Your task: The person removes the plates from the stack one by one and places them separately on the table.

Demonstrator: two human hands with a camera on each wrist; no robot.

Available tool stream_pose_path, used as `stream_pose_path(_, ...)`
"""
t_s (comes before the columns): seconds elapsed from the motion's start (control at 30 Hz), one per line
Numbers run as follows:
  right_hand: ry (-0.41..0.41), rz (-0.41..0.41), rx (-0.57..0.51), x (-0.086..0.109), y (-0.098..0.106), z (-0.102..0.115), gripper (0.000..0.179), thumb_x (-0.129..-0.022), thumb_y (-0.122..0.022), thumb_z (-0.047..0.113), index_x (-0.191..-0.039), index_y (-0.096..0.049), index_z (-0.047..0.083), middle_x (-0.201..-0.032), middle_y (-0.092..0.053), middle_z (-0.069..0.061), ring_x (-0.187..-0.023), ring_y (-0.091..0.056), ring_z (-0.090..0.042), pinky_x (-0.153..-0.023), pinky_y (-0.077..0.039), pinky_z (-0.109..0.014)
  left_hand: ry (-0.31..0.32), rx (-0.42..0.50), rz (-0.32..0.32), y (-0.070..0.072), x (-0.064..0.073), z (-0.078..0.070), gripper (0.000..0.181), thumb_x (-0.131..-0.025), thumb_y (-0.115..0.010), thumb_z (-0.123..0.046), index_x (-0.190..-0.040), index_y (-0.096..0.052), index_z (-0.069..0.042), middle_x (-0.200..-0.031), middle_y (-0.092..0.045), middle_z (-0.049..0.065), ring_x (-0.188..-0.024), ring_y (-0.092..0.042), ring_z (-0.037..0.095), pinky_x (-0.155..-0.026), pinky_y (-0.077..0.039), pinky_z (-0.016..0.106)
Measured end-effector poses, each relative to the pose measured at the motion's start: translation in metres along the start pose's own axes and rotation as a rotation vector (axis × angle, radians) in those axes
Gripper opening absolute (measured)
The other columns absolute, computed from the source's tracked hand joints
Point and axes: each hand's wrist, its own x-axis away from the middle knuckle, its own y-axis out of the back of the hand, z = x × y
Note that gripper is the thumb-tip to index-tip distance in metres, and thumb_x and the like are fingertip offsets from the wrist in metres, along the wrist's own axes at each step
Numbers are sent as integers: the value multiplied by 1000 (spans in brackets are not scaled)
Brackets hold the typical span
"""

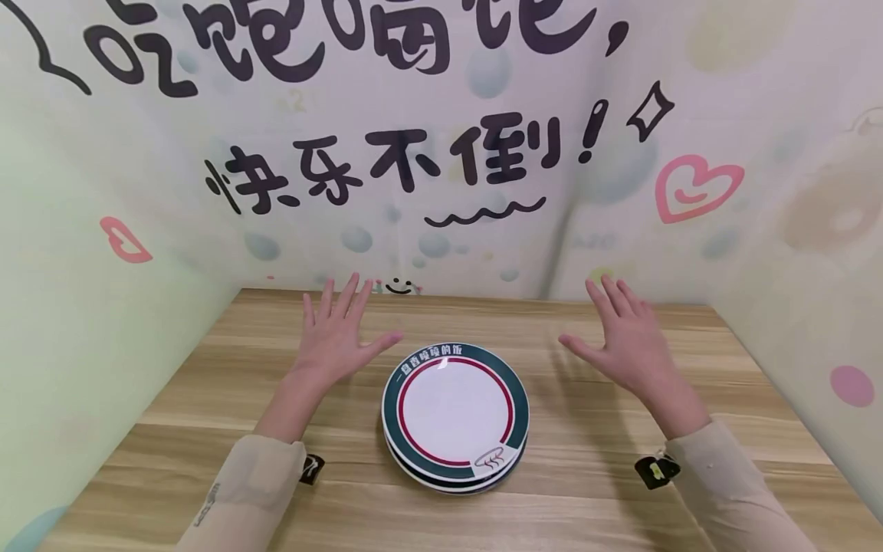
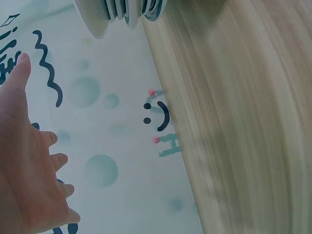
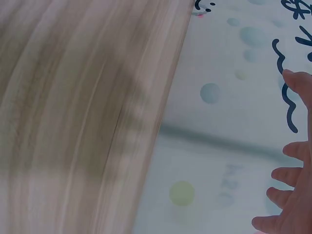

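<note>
A stack of round plates (image 1: 455, 414) sits on the wooden table in the head view. The top plate is white inside, with a red ring and a dark green rim bearing white characters. To the left of the stack my left hand (image 1: 334, 333) is held with fingers spread, touching no plate. On the other side my right hand (image 1: 631, 345) is likewise spread, apart from the stack. The left wrist view catches the edges of the stacked plates (image 2: 129, 9) at its top, with the left hand (image 2: 31, 170) at the left. In the right wrist view only part of the right hand (image 3: 295, 195) shows.
The wooden tabletop (image 1: 566, 506) meets a pale printed backdrop (image 1: 331, 100) with black characters, bubbles and pink hearts along its far edge. Pale side walls (image 1: 69, 345) close in on both sides. Small black devices (image 1: 657, 470) are strapped at both wrists.
</note>
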Motion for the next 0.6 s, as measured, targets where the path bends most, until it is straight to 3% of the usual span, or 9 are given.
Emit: stream_pose_path(0.6,59,-43,-32,6,-16,15,87,-86,-71,47,-153,-35,4,-158,-34,-25,-145,-30,-45,-116,-30,-64,-35,20,27,-1,15,-4,102,-88,-47,-77,-162,-1,-24,-170,-1,4,-156,2,39,-121,9,66)
